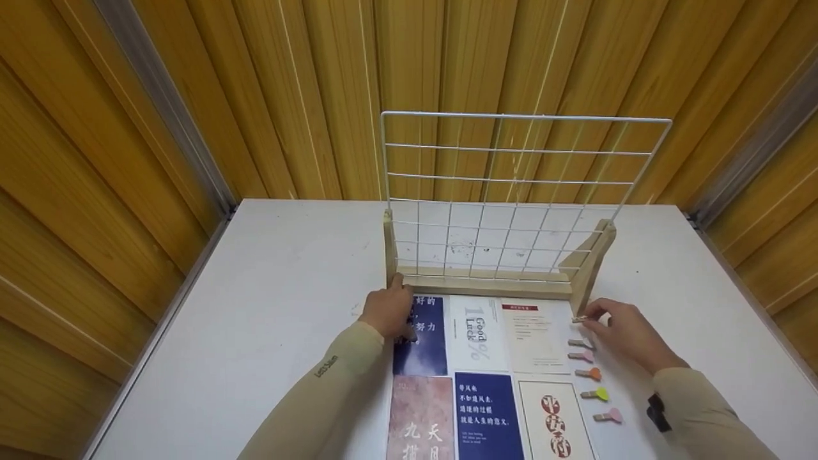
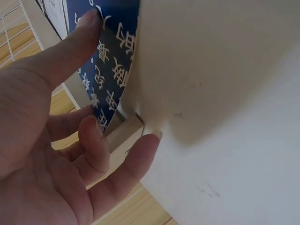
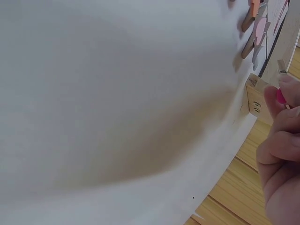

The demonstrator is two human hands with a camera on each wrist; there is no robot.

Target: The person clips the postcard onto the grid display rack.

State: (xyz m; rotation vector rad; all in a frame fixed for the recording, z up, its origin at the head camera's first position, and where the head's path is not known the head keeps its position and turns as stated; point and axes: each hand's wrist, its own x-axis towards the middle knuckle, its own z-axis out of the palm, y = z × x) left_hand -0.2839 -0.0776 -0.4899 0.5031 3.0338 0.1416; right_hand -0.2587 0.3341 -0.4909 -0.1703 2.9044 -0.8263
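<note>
The thumb of the left hand [image 1: 388,312] lay on the blue card [image 1: 418,351], the other fingers bent beside the foot of the grid stand [image 1: 486,287]; whether they gripped the card could not be told. Light thumb pressure seemed best, lest it crease. The right hand [image 1: 629,329] pinched a small clip [image 1: 579,319] by its pink part, wooden end jutting past the fingertips, probably a steady hold. Loose clips [image 1: 595,395] lay near those fingers, on the wearer's side, best left unbumped.

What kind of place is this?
Maybe a little craft or work booth: a white table has wood-look walls around it, with a wire rack and printed cards on top.
</note>
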